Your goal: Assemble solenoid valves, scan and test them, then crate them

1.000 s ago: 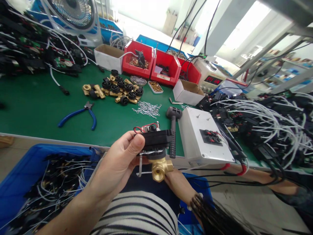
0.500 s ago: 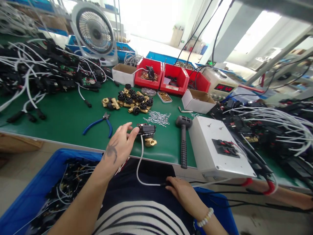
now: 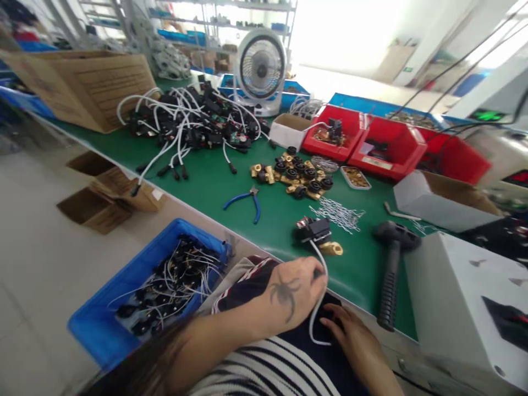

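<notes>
Head view: left hand fingers clamped on white cable; right hand fingers unclear; mallet right of valve.

an assembly workshop, a long green workbench strewn with brass fittings, red parts bins, blue pliers, a black mallet, heaps of wired black units, a desk fan, cardboard boxes, storage shelves stood behind
</notes>
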Available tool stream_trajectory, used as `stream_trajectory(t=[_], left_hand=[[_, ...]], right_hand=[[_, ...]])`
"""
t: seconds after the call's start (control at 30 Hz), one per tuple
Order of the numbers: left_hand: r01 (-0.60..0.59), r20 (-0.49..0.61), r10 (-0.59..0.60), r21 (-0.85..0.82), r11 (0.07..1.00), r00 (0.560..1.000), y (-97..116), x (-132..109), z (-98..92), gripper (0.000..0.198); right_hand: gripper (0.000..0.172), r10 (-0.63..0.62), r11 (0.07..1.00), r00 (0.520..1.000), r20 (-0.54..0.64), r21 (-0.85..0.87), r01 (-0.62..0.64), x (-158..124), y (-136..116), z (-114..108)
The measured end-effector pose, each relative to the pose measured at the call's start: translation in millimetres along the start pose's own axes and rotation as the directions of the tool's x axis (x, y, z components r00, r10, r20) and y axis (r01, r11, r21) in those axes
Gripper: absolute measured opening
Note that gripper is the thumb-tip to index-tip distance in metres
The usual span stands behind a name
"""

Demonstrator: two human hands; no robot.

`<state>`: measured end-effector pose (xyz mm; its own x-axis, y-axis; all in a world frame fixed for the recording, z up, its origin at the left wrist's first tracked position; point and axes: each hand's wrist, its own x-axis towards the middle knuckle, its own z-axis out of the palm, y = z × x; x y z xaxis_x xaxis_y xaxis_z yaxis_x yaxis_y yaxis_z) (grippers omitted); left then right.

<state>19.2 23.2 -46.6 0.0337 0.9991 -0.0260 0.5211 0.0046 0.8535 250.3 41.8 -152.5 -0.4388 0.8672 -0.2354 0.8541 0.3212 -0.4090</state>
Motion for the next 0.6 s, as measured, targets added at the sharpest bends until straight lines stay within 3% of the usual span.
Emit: stream_trajectory(t=[0.2,0.33,0.4,0.47,0.53,0.6], left_hand=[[0.04,-0.008,-0.039,0.153,0.987,0.999,10,11,5.6,0.036],[-0.073,0.089,0.059,0.152,0.986,0.994,13,22,5.7,0.025],[-0.134,0.134,0.124,0.067,0.989,0.983,8,21,-13.6,0.016],[-0.152,0.149,0.161,-0.07,0.986,0.976,0,12,-47.5,0.023],[-0.162,0.004,0.169,-0.276,0.947,0.986,-8,-5,-91.0,0.032],[-0.218,-0.122,0.196,-0.204,0.954,0.973,-14,-26,-136.9,0.035]], right_hand=[[0.038,0.048,0.993,0.999,0.016,0.108,-0.049,17,7,7],[0.038,0.076,0.99,0.997,-0.026,0.121,-0.072,24,3,11],[0.037,0.107,0.985,0.994,-0.025,0.139,-0.103,25,0,11],[0.035,0.145,0.976,0.989,-0.024,0.168,-0.139,26,-1,10],[0.032,0.171,0.97,0.985,-0.029,0.181,-0.163,26,2,11],[0.028,0.153,0.98,0.987,-0.041,0.137,-0.146,26,11,16]])
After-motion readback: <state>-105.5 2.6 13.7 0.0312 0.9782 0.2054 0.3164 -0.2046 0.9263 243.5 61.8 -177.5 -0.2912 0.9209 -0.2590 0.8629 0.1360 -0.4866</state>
